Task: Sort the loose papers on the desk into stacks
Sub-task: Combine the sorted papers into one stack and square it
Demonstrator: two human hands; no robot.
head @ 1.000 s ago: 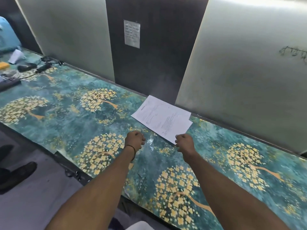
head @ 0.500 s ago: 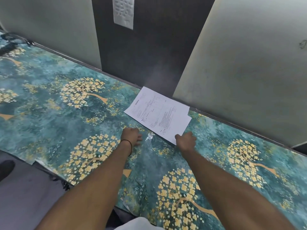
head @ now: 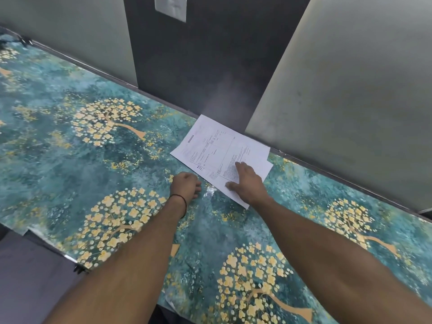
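Pressing my right hand [head: 245,181] flat on the papers [head: 210,146] at the far edge of the table [head: 70,171], left hand [head: 185,187] curled empty beside them; a careless push could fan the sheets apart.

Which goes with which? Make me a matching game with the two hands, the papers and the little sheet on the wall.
1 left hand
2 right hand
3 papers
4 little sheet

A stuck on the dark wall panel
B pressing flat on the papers
C fingers curled, beside the papers
D lying on the desk near its back edge

Pairs: 1-C, 2-B, 3-D, 4-A
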